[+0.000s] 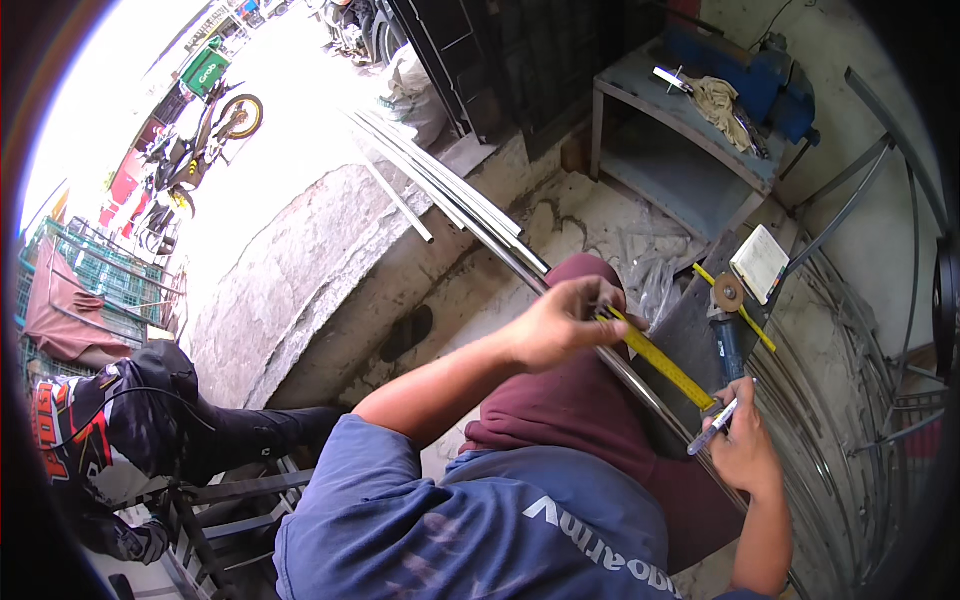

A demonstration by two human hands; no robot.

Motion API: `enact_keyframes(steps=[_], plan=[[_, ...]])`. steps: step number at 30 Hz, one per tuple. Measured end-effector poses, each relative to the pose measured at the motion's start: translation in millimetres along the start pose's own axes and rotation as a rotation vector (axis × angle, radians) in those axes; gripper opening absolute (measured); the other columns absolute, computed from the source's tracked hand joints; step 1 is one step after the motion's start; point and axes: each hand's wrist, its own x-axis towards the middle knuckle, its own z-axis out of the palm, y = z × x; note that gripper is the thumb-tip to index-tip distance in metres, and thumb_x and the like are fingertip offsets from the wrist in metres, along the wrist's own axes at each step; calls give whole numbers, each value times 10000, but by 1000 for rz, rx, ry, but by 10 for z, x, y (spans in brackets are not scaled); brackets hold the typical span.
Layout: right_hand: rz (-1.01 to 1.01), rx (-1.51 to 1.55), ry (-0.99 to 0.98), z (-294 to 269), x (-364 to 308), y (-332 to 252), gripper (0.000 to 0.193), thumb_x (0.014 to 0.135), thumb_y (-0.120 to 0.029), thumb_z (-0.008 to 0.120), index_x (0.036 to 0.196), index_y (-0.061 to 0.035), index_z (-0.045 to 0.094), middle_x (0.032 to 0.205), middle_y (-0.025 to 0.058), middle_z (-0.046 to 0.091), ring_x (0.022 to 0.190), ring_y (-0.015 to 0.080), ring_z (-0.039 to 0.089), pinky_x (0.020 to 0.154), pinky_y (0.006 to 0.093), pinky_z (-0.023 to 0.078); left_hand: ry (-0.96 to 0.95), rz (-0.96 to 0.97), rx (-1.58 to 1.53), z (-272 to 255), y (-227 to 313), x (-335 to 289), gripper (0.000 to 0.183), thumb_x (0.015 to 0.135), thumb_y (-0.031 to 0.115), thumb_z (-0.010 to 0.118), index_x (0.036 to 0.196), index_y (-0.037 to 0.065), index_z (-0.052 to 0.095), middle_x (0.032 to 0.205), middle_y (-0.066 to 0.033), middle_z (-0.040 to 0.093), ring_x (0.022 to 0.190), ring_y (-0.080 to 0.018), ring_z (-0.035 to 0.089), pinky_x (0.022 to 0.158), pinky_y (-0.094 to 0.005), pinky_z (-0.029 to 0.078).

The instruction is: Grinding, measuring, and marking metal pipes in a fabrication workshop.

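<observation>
A yellow tape measure blade (668, 370) is stretched between my two hands, along a shiny metal tube (640, 383) that passes across my lap. My left hand (565, 322) is closed with fingers pinched at the far end of the blade, beside the tube. My right hand (745, 450) is closed around a white marker pen (712, 428), its tip pointing down toward the tube. The near end of the blade meets the right fingers; the tape's case is mostly hidden there. Just beyond that hand an angle grinder (728, 335) with a brown disc lies on a dark surface.
An open notebook (761, 264) and a thin yellow strip (745, 318) lie by the grinder. A metal bench (680, 120) carries a blue vise (740, 75) and a rag. Long tubes (430, 175) extend toward the doorway. Another person in dark clothes (170, 410) is at left; bent rods curve at right.
</observation>
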Motion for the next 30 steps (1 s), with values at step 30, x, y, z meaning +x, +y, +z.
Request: enact_keyframes(steps=[30], plan=[[301, -240, 262, 354, 55, -509, 282, 996, -90, 806, 1050, 49, 567, 946, 344, 701, 1002, 600, 674, 859, 654, 486, 443, 4, -7, 261, -764, 132, 461, 1227, 367, 603, 1251, -75, 730, 1160, -169, 833, 988, -254, 842, 938, -351, 629]])
